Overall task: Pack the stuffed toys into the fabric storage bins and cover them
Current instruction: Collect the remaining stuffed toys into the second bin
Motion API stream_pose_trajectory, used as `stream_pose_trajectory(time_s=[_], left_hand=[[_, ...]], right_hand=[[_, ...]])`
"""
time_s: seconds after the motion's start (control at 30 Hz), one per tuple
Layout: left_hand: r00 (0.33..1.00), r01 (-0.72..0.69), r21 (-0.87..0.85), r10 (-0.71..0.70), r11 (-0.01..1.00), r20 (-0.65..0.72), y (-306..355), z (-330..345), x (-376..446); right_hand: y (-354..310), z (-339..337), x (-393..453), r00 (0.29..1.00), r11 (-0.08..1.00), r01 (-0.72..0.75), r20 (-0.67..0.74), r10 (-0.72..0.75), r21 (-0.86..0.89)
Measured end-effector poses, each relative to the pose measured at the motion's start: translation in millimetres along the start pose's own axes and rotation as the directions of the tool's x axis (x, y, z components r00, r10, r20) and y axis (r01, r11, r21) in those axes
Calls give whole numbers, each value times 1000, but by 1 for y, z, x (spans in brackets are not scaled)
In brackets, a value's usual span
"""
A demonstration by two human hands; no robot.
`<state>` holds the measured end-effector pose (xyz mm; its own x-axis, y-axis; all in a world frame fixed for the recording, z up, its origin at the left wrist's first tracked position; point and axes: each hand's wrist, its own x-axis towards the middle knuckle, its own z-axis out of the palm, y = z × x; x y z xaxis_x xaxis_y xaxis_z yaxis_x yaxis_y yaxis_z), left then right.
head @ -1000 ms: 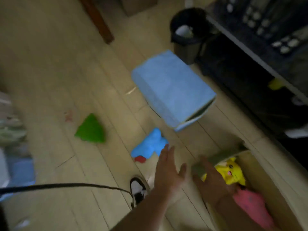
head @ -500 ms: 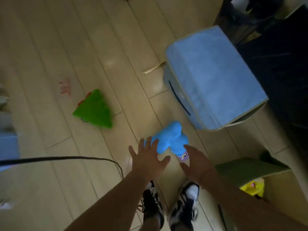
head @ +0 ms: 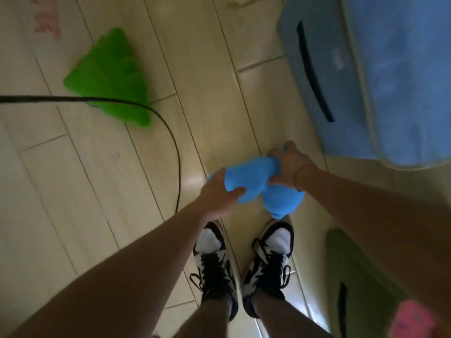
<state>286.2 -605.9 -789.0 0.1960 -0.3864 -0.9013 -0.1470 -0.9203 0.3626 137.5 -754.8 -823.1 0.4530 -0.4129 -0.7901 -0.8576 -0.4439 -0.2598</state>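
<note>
A blue stuffed toy (head: 256,181) is gripped at both ends just above the wooden floor, in front of my feet. My left hand (head: 219,193) holds its left end and my right hand (head: 286,167) squeezes its upper right end. A blue fabric bin (head: 380,76) with its lid on stands at the upper right. At the lower right, the edge of a green fabric bin (head: 351,276) shows, with a pink toy (head: 410,320) inside it. A green tree-shaped stuffed toy (head: 109,76) lies on the floor at the upper left.
A thin black cable (head: 170,132) runs from the left edge across the green toy and curves down toward my left arm. My two black-and-white shoes (head: 241,264) stand directly below the blue toy. A faint pink mark (head: 46,23) is on the floor at the top left.
Both hands, open a moment ago, have reached down and closed on the blue toy. The view has tipped down, so the blue bin and green toy now look nearer.
</note>
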Motion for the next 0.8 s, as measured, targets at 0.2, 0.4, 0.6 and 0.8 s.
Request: stream_pose_trajectory(time_s=[0.2,0.4,0.6,0.8], left_hand=[[886,453,-715,-360,532,293,33,-36,-84],[773,337,-421,7,842,634,120,-45,-158],[801,-117,-119,164,986,576,180,-1,-179],[704,-471,178,247,864,666,189,109,-226]], right_hand=[[4,-17,-132,841,934,319,-501,-202,160],[17,-39,-260,552,840,533,-795,-252,104],[37,-50,-334,533,858,298,-818,215,419],[48,34,-416,620,-68,221,-86,780,973]])
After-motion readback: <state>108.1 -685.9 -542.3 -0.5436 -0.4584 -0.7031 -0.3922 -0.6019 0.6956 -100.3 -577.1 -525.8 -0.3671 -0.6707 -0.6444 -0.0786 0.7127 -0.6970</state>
